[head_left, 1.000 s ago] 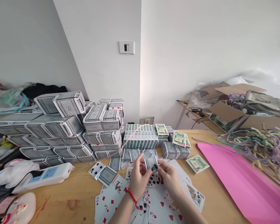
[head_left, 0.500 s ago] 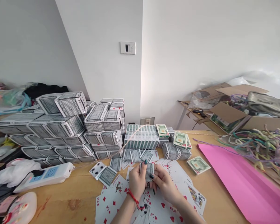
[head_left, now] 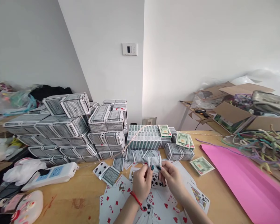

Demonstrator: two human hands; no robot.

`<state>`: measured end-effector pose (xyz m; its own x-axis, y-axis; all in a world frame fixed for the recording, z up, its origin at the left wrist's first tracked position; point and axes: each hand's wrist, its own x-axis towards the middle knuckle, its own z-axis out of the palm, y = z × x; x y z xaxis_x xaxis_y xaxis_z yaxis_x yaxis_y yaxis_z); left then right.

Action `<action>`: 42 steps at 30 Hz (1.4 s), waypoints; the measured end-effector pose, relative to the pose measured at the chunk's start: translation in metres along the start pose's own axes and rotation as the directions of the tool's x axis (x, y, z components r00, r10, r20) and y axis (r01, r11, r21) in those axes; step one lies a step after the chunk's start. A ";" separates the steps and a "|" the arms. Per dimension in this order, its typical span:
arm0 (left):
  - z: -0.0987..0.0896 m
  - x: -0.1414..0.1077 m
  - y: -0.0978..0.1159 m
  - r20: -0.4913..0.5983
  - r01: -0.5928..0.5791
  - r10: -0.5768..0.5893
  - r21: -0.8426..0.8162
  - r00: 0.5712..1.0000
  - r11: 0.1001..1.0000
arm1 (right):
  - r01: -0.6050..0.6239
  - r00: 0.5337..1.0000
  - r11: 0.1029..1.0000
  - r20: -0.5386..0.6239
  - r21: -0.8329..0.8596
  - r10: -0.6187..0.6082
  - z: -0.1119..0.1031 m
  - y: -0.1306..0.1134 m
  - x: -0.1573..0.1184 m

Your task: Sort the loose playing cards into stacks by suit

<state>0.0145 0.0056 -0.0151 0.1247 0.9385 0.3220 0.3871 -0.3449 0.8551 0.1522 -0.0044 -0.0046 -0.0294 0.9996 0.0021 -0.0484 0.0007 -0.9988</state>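
Over the loose cards, my left hand (head_left: 142, 182) and my right hand (head_left: 171, 176) pinch a playing card (head_left: 155, 161) from its two sides. Its grey patterned back faces me and looks bent. Just below, between the hands, shows a black-suited card face (head_left: 156, 183); I cannot tell whether it belongs to the held card. A red cord bracelet circles my left wrist. Beneath my forearms, face-up cards (head_left: 112, 200) lie spread across the wooden table. Several cards with grey backs (head_left: 110, 175) lie beyond and to the left.
Stacked blocks built from cards (head_left: 65, 126) rise at the back left. Green card boxes (head_left: 202, 165) sit at the right, near a pink sheet (head_left: 238, 180). A white power strip (head_left: 52, 176) lies left. Tangled yarn (head_left: 259, 149) and a cardboard box (head_left: 270, 123) stand far right.
Both hands have moved slightly up and right in view with the card, their thumbs now at its lower edge. The black-suited face below it has come into sight. The view has shifted slightly.
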 end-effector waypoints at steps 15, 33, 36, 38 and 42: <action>-0.012 0.017 -0.015 -0.030 0.364 -0.429 -0.479 0.903 0.799 | 0.049 0.995 0.473 0.083 -0.879 0.051 -0.030 -0.025 0.001; -0.007 0.008 0.006 0.179 -0.244 0.233 0.038 0.956 0.969 | -0.250 0.924 0.171 -0.182 -0.953 0.337 -0.074 -0.023 -0.004; -0.007 0.008 0.005 0.182 -0.240 0.228 0.046 0.956 0.970 | -0.266 0.917 0.275 -0.155 -0.924 0.367 -0.062 -0.024 -0.004; -0.007 0.008 0.004 0.181 -0.232 0.219 0.050 0.959 0.971 | -0.269 0.929 0.367 -0.140 -0.890 0.343 -0.057 -0.026 -0.003; -0.006 0.008 0.003 0.159 -0.210 0.199 0.056 0.967 0.976 | -0.229 0.965 0.513 -0.124 -0.827 0.230 -0.056 -0.028 0.002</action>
<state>0.0108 0.0118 -0.0078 0.3430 0.8417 0.4170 0.4028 -0.5328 0.7442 0.2091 -0.0006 0.0210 0.0847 0.9686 -0.2336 0.8078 -0.2040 -0.5530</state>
